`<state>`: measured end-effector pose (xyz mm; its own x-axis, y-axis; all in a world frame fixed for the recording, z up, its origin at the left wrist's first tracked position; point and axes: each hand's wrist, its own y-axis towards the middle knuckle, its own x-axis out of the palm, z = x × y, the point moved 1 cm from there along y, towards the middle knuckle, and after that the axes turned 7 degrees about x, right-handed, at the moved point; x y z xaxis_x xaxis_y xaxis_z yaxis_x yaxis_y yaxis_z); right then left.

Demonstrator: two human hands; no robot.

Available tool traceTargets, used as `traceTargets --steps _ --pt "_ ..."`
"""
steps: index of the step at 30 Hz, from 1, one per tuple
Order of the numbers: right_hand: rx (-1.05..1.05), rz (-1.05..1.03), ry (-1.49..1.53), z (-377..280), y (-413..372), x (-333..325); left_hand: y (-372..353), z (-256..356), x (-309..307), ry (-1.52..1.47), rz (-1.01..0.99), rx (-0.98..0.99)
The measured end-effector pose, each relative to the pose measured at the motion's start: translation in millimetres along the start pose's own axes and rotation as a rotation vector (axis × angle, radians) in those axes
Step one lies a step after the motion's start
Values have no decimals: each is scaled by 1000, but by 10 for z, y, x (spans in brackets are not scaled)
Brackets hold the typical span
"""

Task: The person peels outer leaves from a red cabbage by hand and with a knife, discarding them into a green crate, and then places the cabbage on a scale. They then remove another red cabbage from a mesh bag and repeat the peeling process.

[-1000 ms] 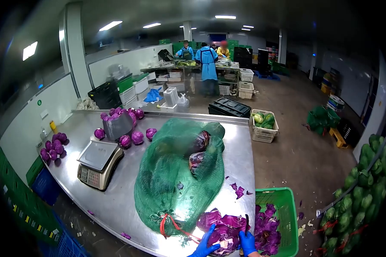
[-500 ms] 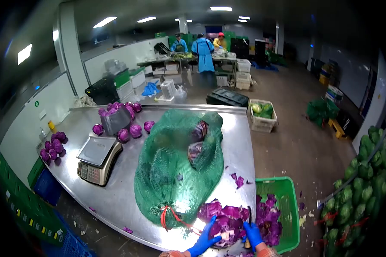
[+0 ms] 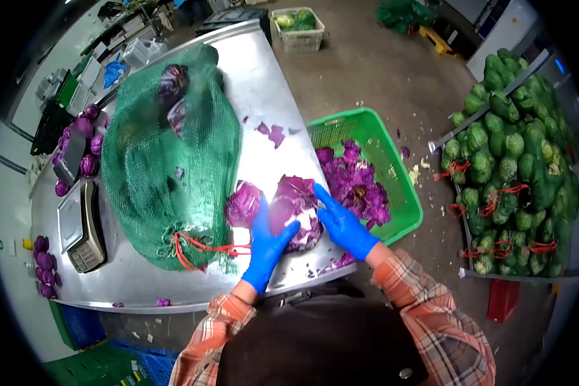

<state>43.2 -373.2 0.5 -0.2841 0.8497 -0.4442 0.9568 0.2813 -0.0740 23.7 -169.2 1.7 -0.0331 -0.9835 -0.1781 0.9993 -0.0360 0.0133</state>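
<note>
head: counts one green mesh bag (image 3: 167,154) on steel table (image 3: 260,71), one green plastic crate (image 3: 399,186) of purple leaves (image 3: 357,193) | holds left blue-gloved hand (image 3: 267,244) and right blue-gloved hand (image 3: 347,228) apart, fingers unclenched | has one purple cabbage (image 3: 301,212) between both

The tabletop (image 3: 248,77) is showing smooth, glossy metal. The bag (image 3: 141,193) is presenting rough, plastic-looking mesh. The crate (image 3: 400,196) is exhibiting glossy plastic. The sleeves (image 3: 424,312) are displaying matt cloth. The hands (image 3: 269,243) are wearing smooth, rubber-like gloves (image 3: 352,231).
</note>
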Motion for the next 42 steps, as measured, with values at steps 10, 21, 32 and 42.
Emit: traceTargets --steps 10,21,32,42 --pt "185 -183 -177 -88 309 -19 96 -68 96 43 95 -108" --pt "571 -237 249 101 856 -305 132 -8 114 80 113 -38" --pt "300 108 -300 541 904 299 -107 -172 -207 -201 -86 37" --pt "23 4 -10 -153 431 -76 -292 -198 -425 -168 -312 -49"
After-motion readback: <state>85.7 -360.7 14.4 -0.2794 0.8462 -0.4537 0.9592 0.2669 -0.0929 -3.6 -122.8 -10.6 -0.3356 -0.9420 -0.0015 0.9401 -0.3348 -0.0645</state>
